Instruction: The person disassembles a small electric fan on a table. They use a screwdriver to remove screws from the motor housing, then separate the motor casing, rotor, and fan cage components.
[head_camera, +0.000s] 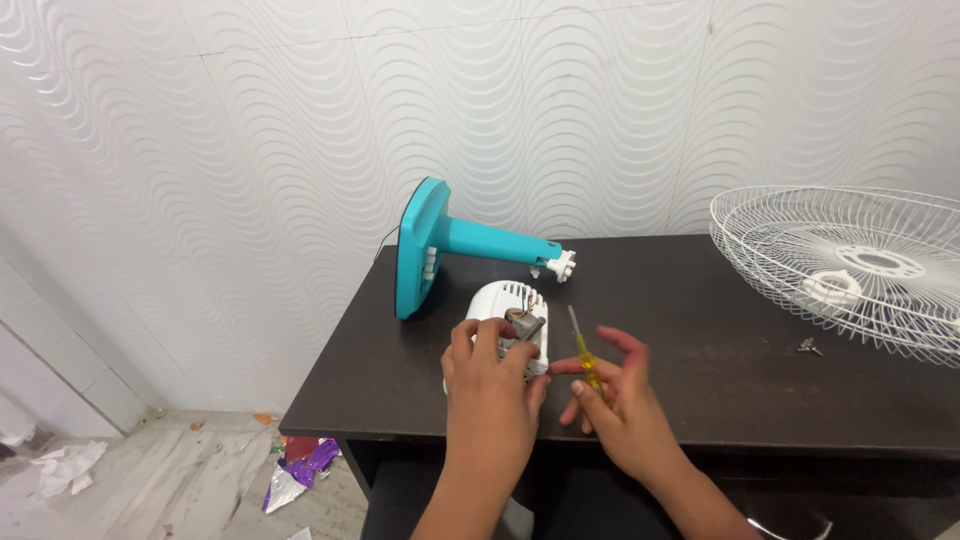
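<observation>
Hands meet at the near edge of the dark table (700, 330). The left hand (487, 385) is clamped around the white motor housing (500, 310), fingers wrapped over its near side and thumb on the left, holding it down on the tabletop. Just beyond those fingers the housing is open at the top, and metal parts and wiring show in the gap. The right hand (612, 400) pinches a small yellow-handled screwdriver (583, 350) between thumb and forefinger, its other fingers spread loose; the thin shaft slants up and away, its tip hanging just right of the housing and not touching it.

To do this step well, I judge that the left hand should keep the housing pressed flat so it cannot roll on its rounded shell, while the right hand closes more fingers on the handle before it turns. The tip should sit square in the screw head, since a slanted blade would likely slip toward the wiring.

Beyond the left hand, a teal fan stand (460, 240) lies on its side. Well off to the right of the right hand rests a white wire fan guard (850, 270), with small loose screws (808, 347) just in front of it.
</observation>
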